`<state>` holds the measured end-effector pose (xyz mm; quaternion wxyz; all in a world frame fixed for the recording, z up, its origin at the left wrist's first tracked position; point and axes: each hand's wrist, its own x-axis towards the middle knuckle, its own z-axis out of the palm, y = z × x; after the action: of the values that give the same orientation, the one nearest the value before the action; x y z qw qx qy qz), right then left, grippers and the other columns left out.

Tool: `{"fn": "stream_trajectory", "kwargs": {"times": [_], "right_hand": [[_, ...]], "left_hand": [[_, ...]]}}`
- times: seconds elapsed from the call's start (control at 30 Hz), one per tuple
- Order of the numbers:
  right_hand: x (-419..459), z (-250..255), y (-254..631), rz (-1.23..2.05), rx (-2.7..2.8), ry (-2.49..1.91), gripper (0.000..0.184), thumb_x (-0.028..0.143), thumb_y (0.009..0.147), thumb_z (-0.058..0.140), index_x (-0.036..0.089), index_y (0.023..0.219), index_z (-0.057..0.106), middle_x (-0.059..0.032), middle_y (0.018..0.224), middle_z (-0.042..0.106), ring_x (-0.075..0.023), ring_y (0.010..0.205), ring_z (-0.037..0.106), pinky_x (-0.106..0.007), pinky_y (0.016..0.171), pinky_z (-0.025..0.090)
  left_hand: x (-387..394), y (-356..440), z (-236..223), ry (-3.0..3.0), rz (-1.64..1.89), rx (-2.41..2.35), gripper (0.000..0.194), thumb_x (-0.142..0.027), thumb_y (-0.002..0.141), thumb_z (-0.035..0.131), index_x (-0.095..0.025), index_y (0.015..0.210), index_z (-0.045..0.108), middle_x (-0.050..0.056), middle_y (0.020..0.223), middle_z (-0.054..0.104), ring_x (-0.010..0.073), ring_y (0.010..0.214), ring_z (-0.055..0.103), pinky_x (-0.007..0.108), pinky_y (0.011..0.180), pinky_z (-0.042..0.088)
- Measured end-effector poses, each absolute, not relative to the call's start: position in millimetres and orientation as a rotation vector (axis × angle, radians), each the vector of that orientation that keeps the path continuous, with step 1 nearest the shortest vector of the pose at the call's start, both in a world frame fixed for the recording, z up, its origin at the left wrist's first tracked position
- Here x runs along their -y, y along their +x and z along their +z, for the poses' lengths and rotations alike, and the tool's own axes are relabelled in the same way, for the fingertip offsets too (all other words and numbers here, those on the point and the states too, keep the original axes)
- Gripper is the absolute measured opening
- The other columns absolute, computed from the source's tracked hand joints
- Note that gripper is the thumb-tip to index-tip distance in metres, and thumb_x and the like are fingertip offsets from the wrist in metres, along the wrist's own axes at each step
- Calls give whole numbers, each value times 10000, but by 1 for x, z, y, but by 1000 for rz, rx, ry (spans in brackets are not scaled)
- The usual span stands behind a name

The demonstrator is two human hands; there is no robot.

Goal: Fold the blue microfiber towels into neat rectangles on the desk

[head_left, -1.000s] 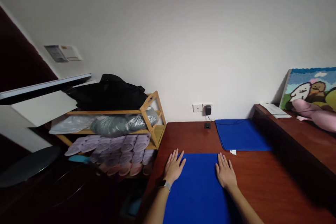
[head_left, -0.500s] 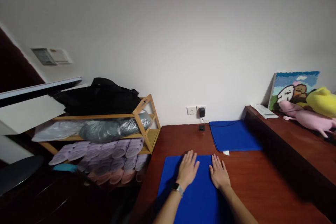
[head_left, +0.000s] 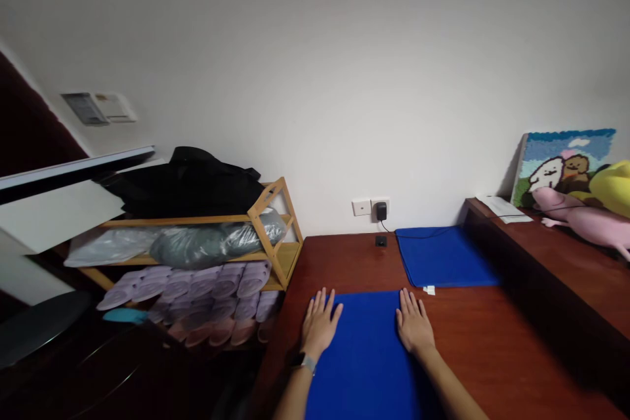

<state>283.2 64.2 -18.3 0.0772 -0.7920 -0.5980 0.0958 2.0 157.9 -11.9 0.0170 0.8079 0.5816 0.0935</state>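
Observation:
A blue cloth (head_left: pixel 367 348) lies flat on the reddish wooden table (head_left: pixel 482 348) in front of me. My left hand (head_left: pixel 319 325) rests flat on the cloth's far left edge, fingers stretched out, a watch on the wrist. Flat on the far right edge lies my right hand (head_left: pixel 412 327), fingers also spread. Neither hand holds anything. A second folded blue cloth (head_left: pixel 443 256) with a small white tag lies further back on the table, near the wall.
A charger (head_left: pixel 380 211) is plugged into the wall socket, with a small black block below it. A raised wooden ledge (head_left: pixel 541 256) at right carries plush toys, papers and a picture. Left of the table stands a wooden rack (head_left: pixel 275 230) with slippers, bagged items and a black bag.
My left hand slid from the cloth's middle back out to its left edge. The right hand stayed near the right edge. The view shifted slightly.

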Motion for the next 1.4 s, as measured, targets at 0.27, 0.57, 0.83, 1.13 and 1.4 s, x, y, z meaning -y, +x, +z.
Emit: {"fn": "stream_trajectory", "kwargs": {"times": [0.27, 0.57, 0.83, 1.13, 1.4], "right_hand": [[-64, -12, 285, 313, 1801, -2413, 671, 411, 1023, 116, 111, 1623, 137, -19, 1708, 139, -204, 1584, 103, -421, 1289, 74], [-22, -25, 267, 216, 1758, -2395, 669, 421, 1027, 135, 107, 1614, 197, -53, 1698, 179, -221, 1579, 140, -439, 1285, 121], [-19, -32, 271, 170, 1849, -2359, 644, 369, 1005, 221, 144, 1608, 253, -59, 1695, 184, -246, 1579, 142, -466, 1274, 141], [-24, -7, 261, 289, 1716, -2449, 666, 397, 1018, 147, 99, 1613, 170, -43, 1701, 162, -224, 1577, 152, -442, 1283, 116], [33, -15, 254, 112, 1765, -2301, 653, 435, 1039, 114, 140, 1614, 213, -25, 1692, 196, -213, 1576, 155, -445, 1283, 149]], "left_hand": [[-166, -33, -6, 2488, 232, -1841, 758, -642, 1031, 178, -169, 1612, 295, 135, 1680, 272, 281, 1563, 226, 503, 1255, 222], [-98, 66, 18, 2747, 489, -1373, 632, -512, 1076, 190, -192, 1608, 307, 83, 1658, 354, 233, 1551, 271, 482, 1273, 248], [-48, 141, -2, 2643, 387, -1220, 626, -508, 1077, 149, -221, 1618, 277, 45, 1667, 332, 196, 1556, 254, 433, 1290, 226], [-61, -47, -28, 2553, 398, -1812, 743, -631, 1037, 248, -163, 1613, 283, 118, 1663, 304, 283, 1538, 289, 521, 1248, 301], [-50, -64, -18, 2565, 561, -1872, 725, -590, 1041, 278, -126, 1594, 334, 143, 1615, 413, 293, 1506, 366, 507, 1234, 335]]}}
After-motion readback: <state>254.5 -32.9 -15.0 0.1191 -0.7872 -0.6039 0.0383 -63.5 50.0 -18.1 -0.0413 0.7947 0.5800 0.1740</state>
